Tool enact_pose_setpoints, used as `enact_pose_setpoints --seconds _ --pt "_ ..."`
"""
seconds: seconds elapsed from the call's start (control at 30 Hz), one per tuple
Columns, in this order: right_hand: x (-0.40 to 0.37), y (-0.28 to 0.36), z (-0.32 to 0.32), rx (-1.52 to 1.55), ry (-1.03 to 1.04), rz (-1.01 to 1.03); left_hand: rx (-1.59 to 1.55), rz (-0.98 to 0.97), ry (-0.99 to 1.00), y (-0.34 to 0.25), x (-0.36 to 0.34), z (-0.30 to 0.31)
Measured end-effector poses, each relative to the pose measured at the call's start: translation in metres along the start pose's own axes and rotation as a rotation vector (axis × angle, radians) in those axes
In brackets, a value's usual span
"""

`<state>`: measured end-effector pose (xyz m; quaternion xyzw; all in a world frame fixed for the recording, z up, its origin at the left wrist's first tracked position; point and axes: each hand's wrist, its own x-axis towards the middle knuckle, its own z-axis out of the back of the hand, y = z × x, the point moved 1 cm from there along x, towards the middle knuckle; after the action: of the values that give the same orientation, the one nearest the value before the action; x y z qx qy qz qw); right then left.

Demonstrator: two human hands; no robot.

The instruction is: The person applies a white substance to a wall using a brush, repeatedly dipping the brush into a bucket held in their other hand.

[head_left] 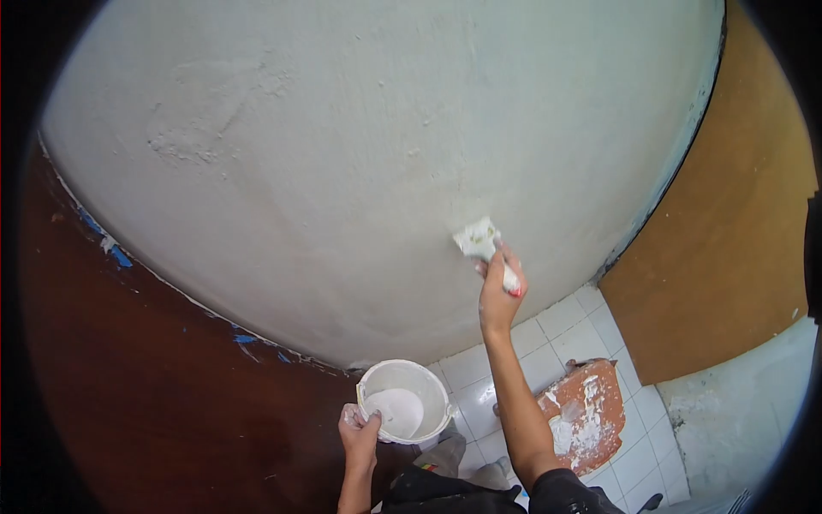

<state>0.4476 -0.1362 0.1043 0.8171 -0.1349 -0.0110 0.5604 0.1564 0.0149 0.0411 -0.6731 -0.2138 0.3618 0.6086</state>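
Observation:
My right hand is closed around the handle of a paint brush, whose white-coated head lies against the grey-white wall. The red tip of the handle pokes out below my fingers. Low in the view, my left hand grips the left rim of a white bucket, thumb over the edge. White paint lies inside the bucket.
A reddish-brown stool spattered with white stands on the white tiled floor at the lower right. Dark brown wood borders the wall at left, an orange-brown panel at right. My feet show below the bucket.

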Motion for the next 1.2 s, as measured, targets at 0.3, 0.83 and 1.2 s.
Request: enact_pose_setpoints --seconds 0.3,0.83,1.2 --pt "0.019 0.088 -0.041 0.225 0.018 0.175 -0.052 -0.046 0.000 -0.021 0.013 0.006" --pt "0.045 0.164 -0.063 0.140 0.073 0.339 -0.084 -0.083 -0.049 -0.032 -0.016 -0.021" --pt "0.096 0.210 -0.048 -0.203 0.239 0.883 -0.119 -0.091 -0.123 -0.028 -0.044 -0.051"
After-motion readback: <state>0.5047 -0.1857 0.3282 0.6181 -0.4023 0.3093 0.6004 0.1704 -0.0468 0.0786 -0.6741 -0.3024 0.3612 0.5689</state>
